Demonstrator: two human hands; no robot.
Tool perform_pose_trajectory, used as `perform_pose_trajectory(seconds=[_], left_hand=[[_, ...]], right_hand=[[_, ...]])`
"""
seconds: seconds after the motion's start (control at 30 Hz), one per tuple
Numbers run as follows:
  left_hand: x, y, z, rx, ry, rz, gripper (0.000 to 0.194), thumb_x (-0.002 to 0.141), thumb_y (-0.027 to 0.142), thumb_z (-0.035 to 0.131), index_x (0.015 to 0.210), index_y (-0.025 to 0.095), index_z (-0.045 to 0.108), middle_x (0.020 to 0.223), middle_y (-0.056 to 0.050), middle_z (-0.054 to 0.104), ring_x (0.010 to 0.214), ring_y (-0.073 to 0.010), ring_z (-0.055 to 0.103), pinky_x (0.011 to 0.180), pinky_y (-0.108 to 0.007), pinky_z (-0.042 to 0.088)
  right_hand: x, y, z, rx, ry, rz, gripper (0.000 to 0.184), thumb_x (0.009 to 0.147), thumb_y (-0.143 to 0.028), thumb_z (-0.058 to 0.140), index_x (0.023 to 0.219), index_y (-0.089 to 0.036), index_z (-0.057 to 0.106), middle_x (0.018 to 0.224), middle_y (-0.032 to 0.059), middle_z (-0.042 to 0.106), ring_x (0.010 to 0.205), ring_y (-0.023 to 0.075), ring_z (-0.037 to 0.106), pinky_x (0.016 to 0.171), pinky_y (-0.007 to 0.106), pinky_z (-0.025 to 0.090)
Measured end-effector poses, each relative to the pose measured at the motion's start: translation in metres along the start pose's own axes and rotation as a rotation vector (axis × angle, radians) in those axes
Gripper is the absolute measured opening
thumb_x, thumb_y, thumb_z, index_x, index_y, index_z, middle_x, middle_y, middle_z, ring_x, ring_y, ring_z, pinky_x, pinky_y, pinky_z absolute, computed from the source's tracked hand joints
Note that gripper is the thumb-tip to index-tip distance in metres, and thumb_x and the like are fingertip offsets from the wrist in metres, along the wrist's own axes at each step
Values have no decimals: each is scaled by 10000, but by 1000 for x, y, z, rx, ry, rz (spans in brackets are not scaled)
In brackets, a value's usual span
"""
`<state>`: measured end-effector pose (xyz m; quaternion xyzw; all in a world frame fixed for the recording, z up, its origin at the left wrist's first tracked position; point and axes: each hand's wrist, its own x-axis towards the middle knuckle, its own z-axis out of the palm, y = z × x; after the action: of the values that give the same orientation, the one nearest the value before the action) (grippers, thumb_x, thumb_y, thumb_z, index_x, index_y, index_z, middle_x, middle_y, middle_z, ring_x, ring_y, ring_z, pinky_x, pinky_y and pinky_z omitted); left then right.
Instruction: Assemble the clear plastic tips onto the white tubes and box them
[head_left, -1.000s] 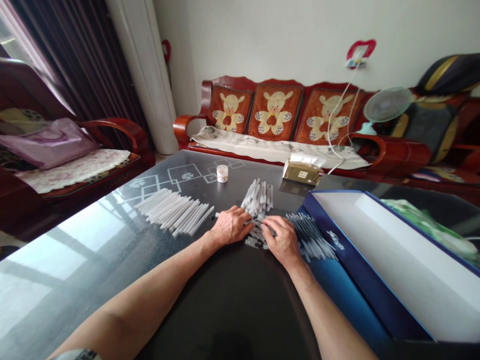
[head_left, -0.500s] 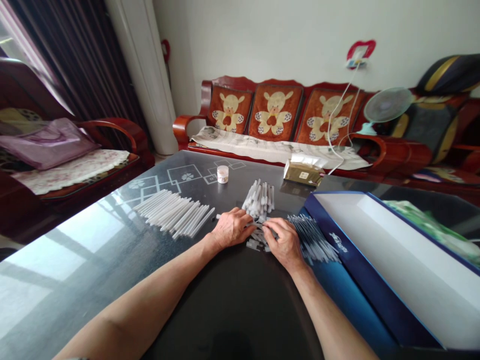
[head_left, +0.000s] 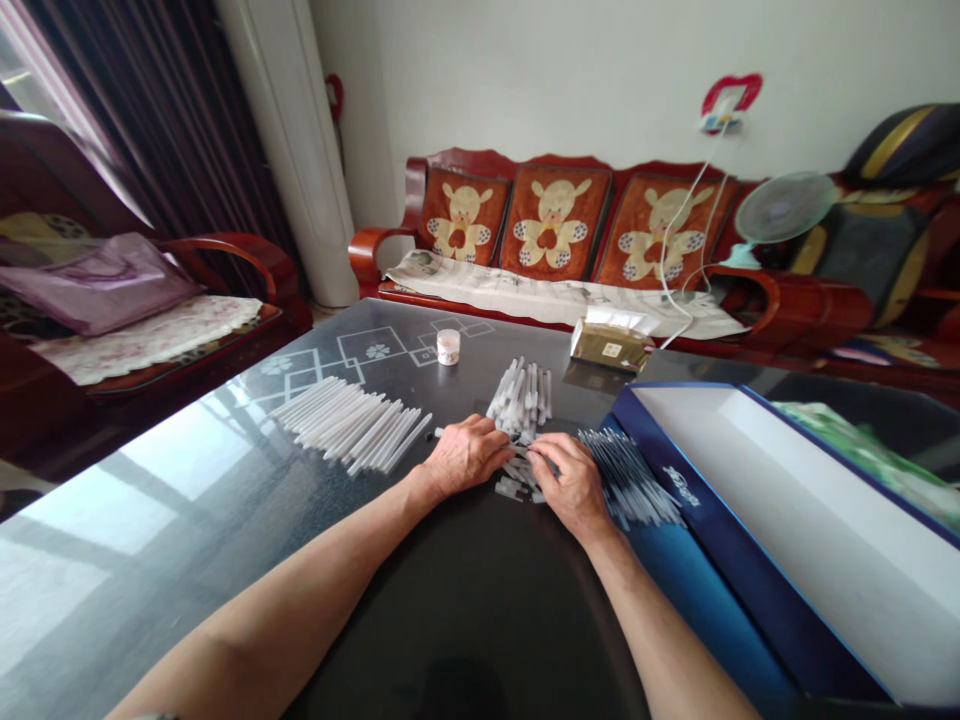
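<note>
My left hand (head_left: 466, 456) lies curled over a thin white plastic stick (head_left: 442, 433), whose end pokes out past the fingers. My right hand (head_left: 571, 487) meets it, fingertips pinched at the stick's far end, which is hidden. Short white plastic pieces (head_left: 511, 487) lie under and just beyond both hands. A bundle of white sticks (head_left: 519, 398) fans out just ahead of them. A neat row of longer white tubes (head_left: 349, 425) lies to the left, and a heap of dark-tipped thin sticks (head_left: 628, 490) lies beside my right hand.
The dark glass tabletop (head_left: 225, 480) has a white pattern and window reflections. An open blue-and-white box (head_left: 780, 500) fills the right side. A small white jar (head_left: 448, 347) and a tissue pack (head_left: 610, 343) stand farther back, before a red wooden sofa (head_left: 555, 225).
The whole view has shifted slightly as my head moved. My hands stay together over the same short pieces, with only small finger movement.
</note>
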<state>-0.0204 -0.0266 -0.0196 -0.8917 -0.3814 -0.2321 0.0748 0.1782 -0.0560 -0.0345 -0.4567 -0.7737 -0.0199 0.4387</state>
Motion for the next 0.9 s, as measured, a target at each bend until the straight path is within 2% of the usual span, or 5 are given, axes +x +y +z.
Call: perform_pose_trajectory(seconds=[0.2,0.33,0.5,0.67,0.9], left_hand=[[2,0,-3,16,5,55,412,972,403,316,783,174,602,717,-29,577,713,-137,526,612,-230,382],[4,1,-5,27,6,61,415,972,416,306,805,176,601,726,-28,597,709,-141,538,618,-240,385],[4,2,-4,28,-14,73,403,972,400,311,821,173,608,738,-32,605,727,-147,555,640,-246,403],[2,3,-1,11,19,72,333,938,448,402,1083,209,583,816,-24,618,772,-159,570,662,-249,419],[6,12,-1,46,52,146,295,971,292,333,1086,225,596,826,-33,572,765,-152,519,719,-272,411]], right_hand=[[0,1,0,84,29,7,102,851,-238,553,892,-192,634,929,72,636,924,202,600,855,359,480],[0,-2,-3,87,46,51,203,834,-256,572,1019,-182,608,1027,96,626,1003,227,583,905,384,463],[0,1,-1,75,42,21,141,875,-253,522,854,-196,649,876,62,656,866,195,607,828,351,477],[1,3,1,86,37,33,150,877,-279,532,841,-188,645,839,59,655,832,187,610,782,329,482],[1,2,0,74,51,31,199,888,-293,523,762,-184,634,760,51,640,764,174,601,745,316,470]])
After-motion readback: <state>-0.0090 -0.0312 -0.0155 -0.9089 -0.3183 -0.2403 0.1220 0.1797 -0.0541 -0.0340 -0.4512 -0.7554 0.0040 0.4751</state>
